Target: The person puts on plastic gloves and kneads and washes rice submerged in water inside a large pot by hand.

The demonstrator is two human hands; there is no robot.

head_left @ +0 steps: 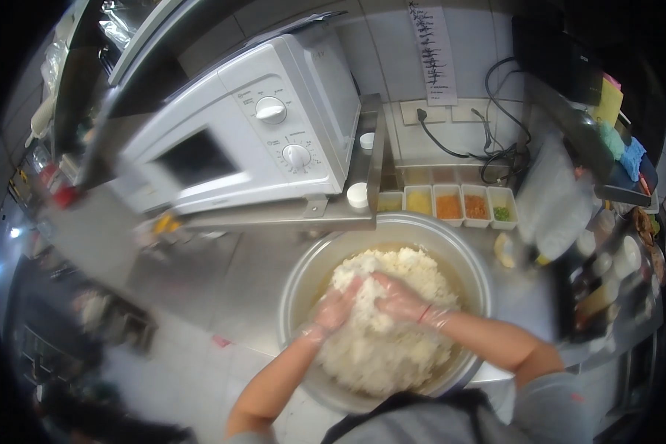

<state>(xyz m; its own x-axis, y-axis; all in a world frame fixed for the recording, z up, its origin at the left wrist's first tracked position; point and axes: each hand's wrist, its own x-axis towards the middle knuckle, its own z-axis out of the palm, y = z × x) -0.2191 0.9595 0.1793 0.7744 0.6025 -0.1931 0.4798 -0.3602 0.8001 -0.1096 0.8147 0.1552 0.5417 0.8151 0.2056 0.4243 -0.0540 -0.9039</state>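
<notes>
A wide round metal bowl (292,311) stands near my body with a large heap of white rice (381,355) in it. Both hands wear clear plastic gloves. My left hand (338,305) is in the rice at the left of the heap, its fingers curved around some of it. Opposite it, my right hand (402,297) presses into the rice from the right, fingers bent inward. Rice lies between the two hands, and some fingertips are partly buried in it.
A white microwave (274,126) sits on a metal shelf above the steel counter (251,281). Small trays of toppings (449,207) stand behind the bowl. A plastic bag (559,207), bottles and cups are at the right. Cables (488,148) hang by the wall.
</notes>
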